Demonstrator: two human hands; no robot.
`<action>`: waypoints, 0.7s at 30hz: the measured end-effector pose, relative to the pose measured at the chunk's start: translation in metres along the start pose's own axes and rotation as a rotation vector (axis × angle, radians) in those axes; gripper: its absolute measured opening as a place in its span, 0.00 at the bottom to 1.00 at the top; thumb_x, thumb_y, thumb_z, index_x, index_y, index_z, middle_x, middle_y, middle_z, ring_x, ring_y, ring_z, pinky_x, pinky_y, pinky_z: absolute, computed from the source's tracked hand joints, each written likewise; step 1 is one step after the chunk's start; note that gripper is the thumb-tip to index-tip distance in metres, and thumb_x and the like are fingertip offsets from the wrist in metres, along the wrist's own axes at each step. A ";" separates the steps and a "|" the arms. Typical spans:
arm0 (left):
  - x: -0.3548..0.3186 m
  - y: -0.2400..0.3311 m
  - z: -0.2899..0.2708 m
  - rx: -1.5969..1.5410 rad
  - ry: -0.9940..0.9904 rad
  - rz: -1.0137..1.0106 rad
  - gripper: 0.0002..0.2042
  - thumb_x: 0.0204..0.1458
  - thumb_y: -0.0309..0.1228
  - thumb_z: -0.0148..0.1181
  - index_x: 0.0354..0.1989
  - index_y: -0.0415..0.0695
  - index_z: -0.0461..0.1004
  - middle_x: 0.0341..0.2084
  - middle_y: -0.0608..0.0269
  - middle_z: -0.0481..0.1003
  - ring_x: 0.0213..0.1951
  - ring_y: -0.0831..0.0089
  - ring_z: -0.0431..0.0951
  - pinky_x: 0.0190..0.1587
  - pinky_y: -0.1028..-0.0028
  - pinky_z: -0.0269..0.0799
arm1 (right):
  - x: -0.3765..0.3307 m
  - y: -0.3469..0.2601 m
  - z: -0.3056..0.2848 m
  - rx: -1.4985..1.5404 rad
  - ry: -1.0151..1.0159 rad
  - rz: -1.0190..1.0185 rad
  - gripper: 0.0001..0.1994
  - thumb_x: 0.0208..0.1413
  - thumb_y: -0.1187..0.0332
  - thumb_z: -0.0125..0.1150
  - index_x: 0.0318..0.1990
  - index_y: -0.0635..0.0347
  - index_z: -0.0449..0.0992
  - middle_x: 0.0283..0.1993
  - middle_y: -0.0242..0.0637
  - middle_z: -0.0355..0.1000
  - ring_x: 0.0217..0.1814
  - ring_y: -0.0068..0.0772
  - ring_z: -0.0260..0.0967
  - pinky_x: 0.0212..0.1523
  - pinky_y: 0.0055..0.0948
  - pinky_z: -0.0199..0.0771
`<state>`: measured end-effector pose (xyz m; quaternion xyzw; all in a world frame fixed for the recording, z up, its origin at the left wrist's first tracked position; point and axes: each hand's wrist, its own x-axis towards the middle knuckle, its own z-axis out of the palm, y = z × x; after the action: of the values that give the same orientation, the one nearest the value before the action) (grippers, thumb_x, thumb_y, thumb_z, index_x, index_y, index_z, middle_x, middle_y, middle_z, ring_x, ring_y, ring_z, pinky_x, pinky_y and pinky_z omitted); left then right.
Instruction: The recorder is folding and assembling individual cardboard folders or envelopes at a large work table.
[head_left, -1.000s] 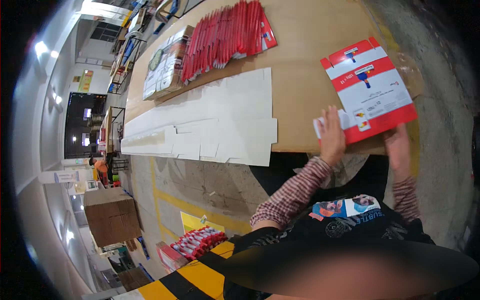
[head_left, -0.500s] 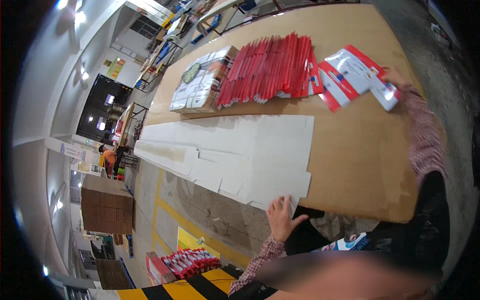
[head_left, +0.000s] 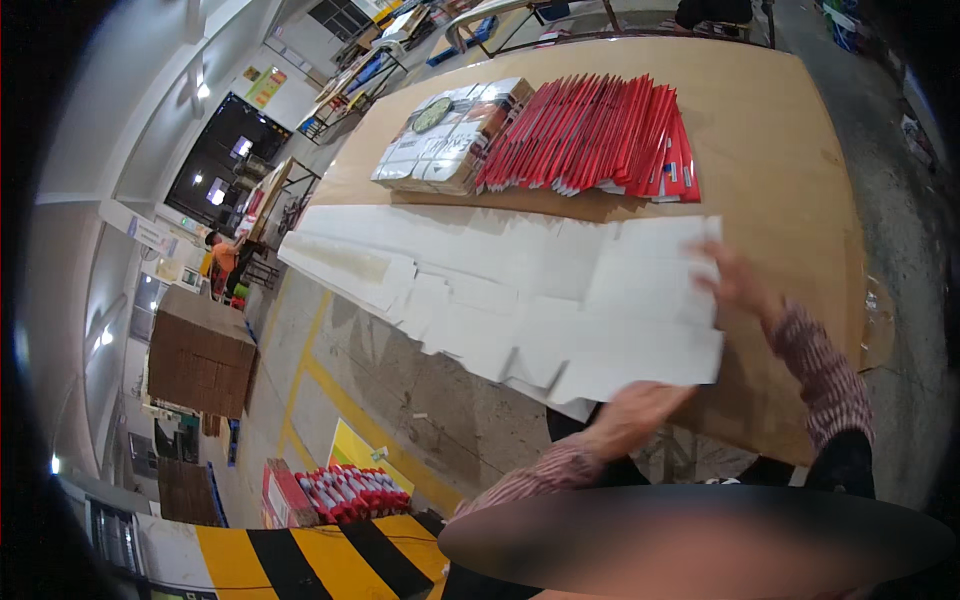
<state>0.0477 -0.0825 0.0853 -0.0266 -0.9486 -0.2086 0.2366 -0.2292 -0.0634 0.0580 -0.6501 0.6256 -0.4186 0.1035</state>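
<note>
A stack of flat white die-cut card sheets lies along the near side of the table, notched and tabbed at its near edge. My left hand is at the near right corner of the top sheet, fingers closed against its edge; the fingertips are partly hidden. Over the sheet's right end, my right hand is blurred by motion, its fingers apart and nothing seen in them. Behind the sheets, a row of red-and-white flat packages stands fanned and overlapping.
A strapped, printed bundle stands left of the red row on the brown cardboard-topped table. Below left, a box of red-and-white packs sits beside a yellow-black striped surface. Brown cardboard stacks and a seated person are farther off.
My right hand has let go of the loose red-and-white packages and come to the sheets' right end. Those packages no longer lie apart on the right. My left hand and the top sheet have shifted right.
</note>
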 end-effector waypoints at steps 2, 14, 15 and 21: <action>0.029 0.048 0.059 -0.110 -0.227 0.014 0.30 0.47 0.26 0.53 0.62 0.41 0.55 0.31 0.54 0.73 0.34 0.59 0.74 0.37 0.62 0.70 | -0.076 -0.051 -0.013 -0.026 -0.158 -0.075 0.23 0.44 0.61 0.66 0.49 0.56 0.72 0.47 0.45 0.69 0.52 0.47 0.65 0.54 0.41 0.63; 0.011 0.044 0.103 0.191 -0.129 0.102 0.29 0.40 0.29 0.61 0.55 0.40 0.62 0.48 0.52 0.69 0.50 0.54 0.68 0.53 0.56 0.61 | -0.307 -0.107 -0.066 -0.555 -0.476 0.428 0.52 0.32 0.52 0.71 0.66 0.55 0.48 0.71 0.55 0.32 0.71 0.67 0.23 0.68 0.56 0.30; 0.011 0.040 0.103 0.118 -0.189 0.166 0.28 0.40 0.29 0.61 0.54 0.41 0.64 0.49 0.54 0.69 0.51 0.56 0.67 0.54 0.56 0.59 | -0.314 -0.108 -0.067 -0.603 -0.467 0.390 0.45 0.36 0.55 0.69 0.63 0.57 0.54 0.68 0.56 0.41 0.69 0.63 0.34 0.66 0.53 0.39; 0.040 0.038 0.137 -0.427 -0.370 -0.003 0.15 0.41 0.30 0.62 0.40 0.42 0.73 0.35 0.55 0.75 0.44 0.64 0.72 0.44 0.64 0.67 | -0.294 -0.075 -0.117 -0.058 -0.292 0.504 0.07 0.45 0.71 0.60 0.31 0.63 0.79 0.23 0.39 0.75 0.25 0.34 0.73 0.29 0.30 0.73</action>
<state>-0.0419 0.0056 0.0087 -0.1122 -0.9102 -0.3957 0.0482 -0.2145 0.2610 0.0589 -0.5304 0.7575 -0.2635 0.2746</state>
